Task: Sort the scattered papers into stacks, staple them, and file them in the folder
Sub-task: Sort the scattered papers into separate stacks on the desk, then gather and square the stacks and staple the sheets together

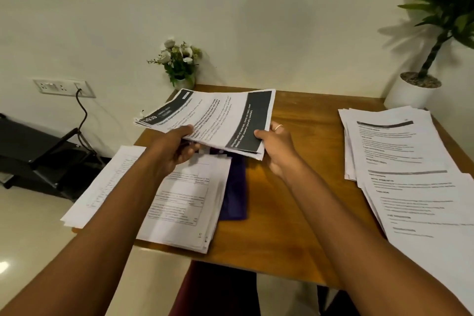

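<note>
The sheaf of papers (213, 117), its top sheet printed with dark bands at both ends, is held up above the far middle of the table (295, 187) between both hands. The left hand (174, 149) grips its near left edge, thumb on top and fingers curled underneath. The right hand (275, 151) pinches the near right corner the same way, thumb on the dark band, with a ring (278, 127) on one finger. The sheaf sags a little between the two grips and its sheets are not squared. The table is brown wood, pushed against a pale wall (256, 20), with a light glossy floor (30, 226) to its left. Under the left forearm lies a stack of forms (179, 208) whose loose sheets hang over the table's left edge. A purple folder (234, 192) shows from beneath that stack's right side, directly below the held sheaf. Well apart, on the right, more printed papers (397, 161) lie fanned out, reaching the near right edge. At the back stands a small pot of white flowers (179, 64), partly hidden by the sheaf's far edge. A leafy plant (436, 33) in a white pot (407, 95) stands at the far right corner. On the wall to the left a socket plate (61, 88) feeds a black cable (82, 110), which drops toward a black object (33, 146) low beside the table.
</note>
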`<action>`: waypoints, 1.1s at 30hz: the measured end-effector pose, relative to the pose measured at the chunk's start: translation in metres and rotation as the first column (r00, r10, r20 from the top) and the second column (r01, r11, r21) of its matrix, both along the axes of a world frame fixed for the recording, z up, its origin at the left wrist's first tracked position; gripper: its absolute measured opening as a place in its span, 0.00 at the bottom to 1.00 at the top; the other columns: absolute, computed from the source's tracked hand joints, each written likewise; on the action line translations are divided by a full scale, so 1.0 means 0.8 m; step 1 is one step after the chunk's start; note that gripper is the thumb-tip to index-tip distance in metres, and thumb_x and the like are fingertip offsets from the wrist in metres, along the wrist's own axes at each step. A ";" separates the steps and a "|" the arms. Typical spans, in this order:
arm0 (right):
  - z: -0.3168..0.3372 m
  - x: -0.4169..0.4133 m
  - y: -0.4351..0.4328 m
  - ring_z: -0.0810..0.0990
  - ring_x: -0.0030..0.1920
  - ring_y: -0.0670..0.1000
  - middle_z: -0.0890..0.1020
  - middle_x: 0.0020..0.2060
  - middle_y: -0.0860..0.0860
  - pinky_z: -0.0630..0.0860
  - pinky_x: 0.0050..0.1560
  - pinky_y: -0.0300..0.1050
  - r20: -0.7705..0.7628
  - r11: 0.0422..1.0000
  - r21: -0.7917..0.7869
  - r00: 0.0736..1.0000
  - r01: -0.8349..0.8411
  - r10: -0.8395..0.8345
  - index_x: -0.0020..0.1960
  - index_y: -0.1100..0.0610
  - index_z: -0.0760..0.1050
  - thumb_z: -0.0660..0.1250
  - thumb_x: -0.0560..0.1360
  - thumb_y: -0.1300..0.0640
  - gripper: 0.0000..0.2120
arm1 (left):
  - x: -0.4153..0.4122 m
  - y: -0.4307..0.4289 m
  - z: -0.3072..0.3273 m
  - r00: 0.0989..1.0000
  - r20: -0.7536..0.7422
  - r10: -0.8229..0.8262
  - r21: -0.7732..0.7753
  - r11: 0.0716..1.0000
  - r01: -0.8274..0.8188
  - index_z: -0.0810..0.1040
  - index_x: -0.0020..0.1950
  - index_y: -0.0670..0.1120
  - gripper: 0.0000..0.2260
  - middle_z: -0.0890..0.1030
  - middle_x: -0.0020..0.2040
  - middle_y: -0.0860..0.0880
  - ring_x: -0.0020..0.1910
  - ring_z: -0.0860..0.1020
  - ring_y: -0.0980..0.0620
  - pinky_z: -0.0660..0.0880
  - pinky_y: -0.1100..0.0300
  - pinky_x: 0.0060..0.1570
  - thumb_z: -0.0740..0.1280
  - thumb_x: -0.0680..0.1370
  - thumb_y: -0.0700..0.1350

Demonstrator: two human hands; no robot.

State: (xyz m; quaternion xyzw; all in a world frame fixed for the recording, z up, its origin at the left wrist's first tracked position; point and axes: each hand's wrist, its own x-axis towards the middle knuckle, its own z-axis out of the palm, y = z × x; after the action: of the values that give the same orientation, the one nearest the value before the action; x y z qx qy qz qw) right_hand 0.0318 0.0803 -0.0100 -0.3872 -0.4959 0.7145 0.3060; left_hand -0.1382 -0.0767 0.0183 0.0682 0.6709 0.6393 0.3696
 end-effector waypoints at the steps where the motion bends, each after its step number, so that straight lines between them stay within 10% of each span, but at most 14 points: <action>1: -0.003 -0.013 0.004 0.86 0.52 0.54 0.85 0.54 0.53 0.83 0.55 0.55 0.013 1.000 0.012 1.000 0.000 0.000 0.65 0.56 0.75 0.66 0.80 0.65 0.15 | -0.014 0.004 -0.002 0.999 -0.014 0.031 -0.002 1.000 -0.031 0.78 0.49 0.43 0.05 0.85 0.33 0.47 0.29 0.81 0.53 0.76 0.67 0.25 0.69 0.82 0.44; 9: -0.020 -0.083 0.045 0.85 0.52 0.51 0.84 0.58 0.53 0.83 0.56 0.50 0.200 0.992 0.105 0.979 -0.063 0.041 0.70 0.57 0.73 0.65 0.80 0.66 0.19 | -0.137 0.002 -0.025 0.963 -0.207 0.172 -0.234 0.947 -0.220 0.78 0.50 0.40 0.07 0.79 0.30 0.45 0.20 0.73 0.54 0.65 0.67 0.19 0.72 0.76 0.41; 14: -0.028 -0.087 0.041 0.84 0.43 0.45 0.83 0.55 0.51 0.85 0.48 0.50 0.219 0.991 0.121 0.975 -0.060 0.033 0.77 0.53 0.64 0.65 0.79 0.70 0.30 | -0.158 -0.004 -0.055 0.789 -0.584 -0.191 -0.588 0.770 -0.249 0.78 0.54 0.37 0.20 0.81 0.48 0.40 0.47 0.79 0.39 0.72 0.53 0.43 0.75 0.73 0.52; 23: 0.002 -0.037 0.022 0.81 0.48 0.43 0.82 0.58 0.47 0.77 0.35 0.32 0.242 0.968 0.252 0.969 -0.018 -0.044 0.67 0.54 0.78 0.66 0.79 0.67 0.19 | -0.083 0.014 -0.032 0.526 -0.828 -0.195 -0.475 0.742 -0.472 0.68 0.74 0.43 0.31 0.66 0.71 0.39 0.69 0.65 0.35 0.68 0.38 0.65 0.71 0.77 0.57; 28: 0.019 0.046 -0.003 0.83 0.45 0.45 0.82 0.52 0.44 0.83 0.48 0.45 0.189 0.966 0.255 0.978 0.032 -0.082 0.62 0.49 0.80 0.67 0.80 0.65 0.15 | 0.043 0.037 -0.015 0.524 -0.821 -0.226 -0.270 0.963 -0.006 0.75 0.69 0.47 0.21 0.74 0.64 0.46 0.64 0.73 0.49 0.70 0.62 0.58 0.72 0.78 0.51; 33: 0.015 0.146 -0.019 0.85 0.51 0.48 0.84 0.54 0.46 0.84 0.50 0.43 0.113 0.972 0.177 0.978 0.154 -0.175 0.57 0.47 0.81 0.66 0.81 0.63 0.13 | 0.194 0.065 -0.019 0.722 -0.568 -0.394 -0.153 0.913 0.378 0.77 0.65 0.51 0.15 0.79 0.56 0.53 0.50 0.80 0.58 0.74 0.71 0.42 0.71 0.78 0.47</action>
State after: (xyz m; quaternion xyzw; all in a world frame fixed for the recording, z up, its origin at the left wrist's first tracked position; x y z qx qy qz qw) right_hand 0.1488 0.0652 0.0019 -0.4451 -0.5389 0.6161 0.3632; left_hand 0.0171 -0.0251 0.0031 0.3956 0.7310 0.4863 0.2694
